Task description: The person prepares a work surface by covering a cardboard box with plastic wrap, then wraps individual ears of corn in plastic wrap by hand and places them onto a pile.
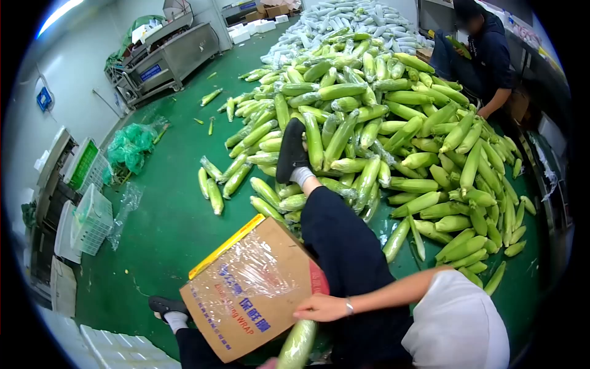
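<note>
An ear of corn (pixel 297 345) in its pale green husk slants up from the bottom edge, beside the box on my lap. My right hand (pixel 321 307), with a silver band at the wrist, is closed over its upper end. Only a sliver of my left hand (pixel 268 364) shows at the bottom edge, close to the corn's lower part; its fingers are hidden. The cardboard box (pixel 209 313) is printed with "WRAP" and has clear film (pixel 255 261) stretched across its top. A yellow strip (pixel 226 246) runs along its far edge.
A large heap of husked-on corn (pixel 424 160) spreads ahead, some ears film-wrapped, with paler wrapped ears (pixel 344 21) behind. Another person (pixel 485 55) crouches at the right, holding corn. White baskets (pixel 93 221) and green netting (pixel 132 147) lie left; a steel machine (pixel 166 61) stands behind.
</note>
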`<act>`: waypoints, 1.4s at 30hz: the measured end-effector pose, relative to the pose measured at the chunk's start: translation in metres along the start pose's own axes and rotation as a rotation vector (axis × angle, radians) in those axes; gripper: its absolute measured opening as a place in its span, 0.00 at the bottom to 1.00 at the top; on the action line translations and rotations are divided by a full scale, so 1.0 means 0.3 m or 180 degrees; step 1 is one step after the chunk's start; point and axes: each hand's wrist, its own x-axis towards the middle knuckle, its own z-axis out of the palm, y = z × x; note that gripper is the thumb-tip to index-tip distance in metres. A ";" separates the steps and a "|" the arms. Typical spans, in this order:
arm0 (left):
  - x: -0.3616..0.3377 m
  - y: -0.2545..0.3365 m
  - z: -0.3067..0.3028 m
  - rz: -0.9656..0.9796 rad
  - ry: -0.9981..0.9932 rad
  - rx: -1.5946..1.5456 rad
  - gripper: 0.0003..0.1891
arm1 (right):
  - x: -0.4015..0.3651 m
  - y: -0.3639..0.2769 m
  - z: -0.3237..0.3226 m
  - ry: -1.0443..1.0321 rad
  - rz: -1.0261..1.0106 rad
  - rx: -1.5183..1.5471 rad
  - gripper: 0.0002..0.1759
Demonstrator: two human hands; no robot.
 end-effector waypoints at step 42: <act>0.496 -0.020 -0.470 0.0591 0.3713 0.3090 0.27 | 0.286 -0.167 -0.482 0.2046 -0.1366 -0.1654 0.31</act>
